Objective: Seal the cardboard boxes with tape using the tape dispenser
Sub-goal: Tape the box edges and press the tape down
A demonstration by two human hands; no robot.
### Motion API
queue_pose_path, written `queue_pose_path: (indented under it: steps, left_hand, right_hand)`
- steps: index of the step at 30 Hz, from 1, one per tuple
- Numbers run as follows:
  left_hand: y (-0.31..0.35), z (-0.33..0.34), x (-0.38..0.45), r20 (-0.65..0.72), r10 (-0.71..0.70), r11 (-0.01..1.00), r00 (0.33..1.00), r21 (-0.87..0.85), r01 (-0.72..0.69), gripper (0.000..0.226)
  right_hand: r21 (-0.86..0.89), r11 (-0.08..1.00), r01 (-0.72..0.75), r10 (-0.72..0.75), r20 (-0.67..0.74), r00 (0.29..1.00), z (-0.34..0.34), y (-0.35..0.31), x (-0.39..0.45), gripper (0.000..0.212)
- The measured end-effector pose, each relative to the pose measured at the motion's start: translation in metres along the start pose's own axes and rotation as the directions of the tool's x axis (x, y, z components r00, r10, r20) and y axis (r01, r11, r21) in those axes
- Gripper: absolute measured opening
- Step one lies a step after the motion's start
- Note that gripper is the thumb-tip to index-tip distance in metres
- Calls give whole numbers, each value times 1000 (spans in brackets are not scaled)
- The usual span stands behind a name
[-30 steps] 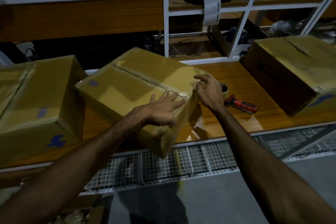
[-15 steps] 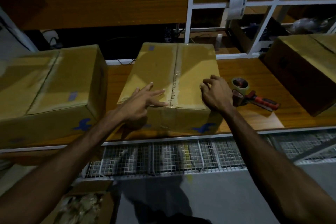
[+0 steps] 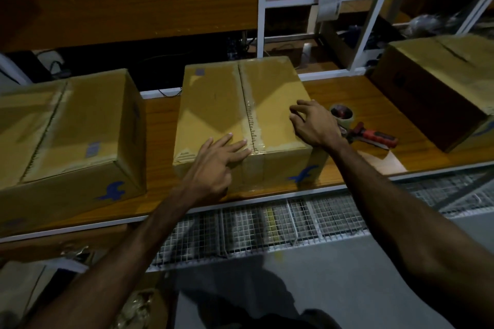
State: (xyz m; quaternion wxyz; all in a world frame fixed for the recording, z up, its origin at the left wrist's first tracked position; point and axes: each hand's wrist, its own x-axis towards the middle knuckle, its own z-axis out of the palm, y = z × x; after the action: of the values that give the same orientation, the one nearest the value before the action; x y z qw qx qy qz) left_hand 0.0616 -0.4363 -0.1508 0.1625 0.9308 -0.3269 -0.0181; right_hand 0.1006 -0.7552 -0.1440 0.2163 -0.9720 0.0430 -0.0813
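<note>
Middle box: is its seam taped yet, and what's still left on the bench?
Done: clear tape runs along the middle box seam. In hand: left hand and right hand press on its top; the tape dispenser lies on the bench. Left: the right box seam looks untaped; the left box unclear.

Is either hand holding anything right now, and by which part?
Nothing is gripped. Left hand and right hand rest on the middle box; the tape dispenser lies on the bench.

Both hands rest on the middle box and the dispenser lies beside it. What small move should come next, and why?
Probably the right hand moves right to grasp the tape dispenser, which lies unheld on the shelf just beyond it, while the left hand steadies the middle box.
</note>
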Motion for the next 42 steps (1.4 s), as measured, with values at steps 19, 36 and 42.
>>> queue_pose_path:
  steps: [19, 36, 42]
  left_hand:
    - [118, 39, 69, -119, -179, 980, 977, -113, 166, 57]
    - [137, 55, 90, -274, -293, 956, 916, -100, 275, 44]
    - [147, 53, 97, -250, -302, 953, 920, -69, 294, 45]
  right_hand:
    - [-187, 978, -93, 134, 220, 966, -44, 216, 21, 27]
    - [31, 999, -14, -5, 558, 830, 9, 318, 58, 54]
    - [23, 998, -52, 37, 420, 907, -24, 248, 21, 67]
